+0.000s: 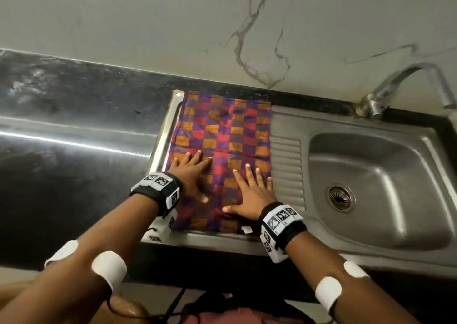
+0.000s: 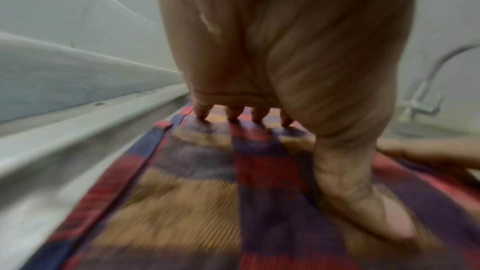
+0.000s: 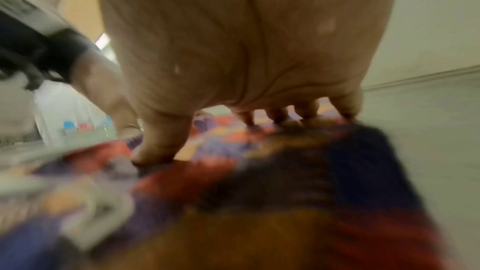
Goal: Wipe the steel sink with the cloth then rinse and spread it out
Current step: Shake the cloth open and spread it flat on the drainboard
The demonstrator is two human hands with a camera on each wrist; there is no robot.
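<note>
On the drainboard, both hands lie flat, palms down, fingers straight and spread, gripping nothing. Left hand [image 1: 191, 175] presses the near-left part of the cloth [image 1: 222, 135], fingertips close to its left edge. Right hand [image 1: 252, 195] presses the near-right part, little finger at the cloth's right edge, thumb pointing left toward the left thumb. Hands sit side by side, not touching. Both wrist views are blurred; left wrist view shows fingertips [image 2: 202, 113] down on the fabric, thumb flat too.

Cloth: checked red, purple, orange, spread out flat over the left part of the sink [image 1: 291, 126], reaching from the near rim to the far rim. A small white tag shows at its near edge. Ribbed drainboard strip is bare just right of the cloth.

Basin [image 1: 371, 175] sits at the right, drain [image 1: 340, 197] in its floor. Tap [image 1: 400, 86] stands at the far right corner, spout curving right. Dark counter [image 1: 74, 138] runs left of the sink; marbled wall [image 1: 222, 27] behind.
</note>
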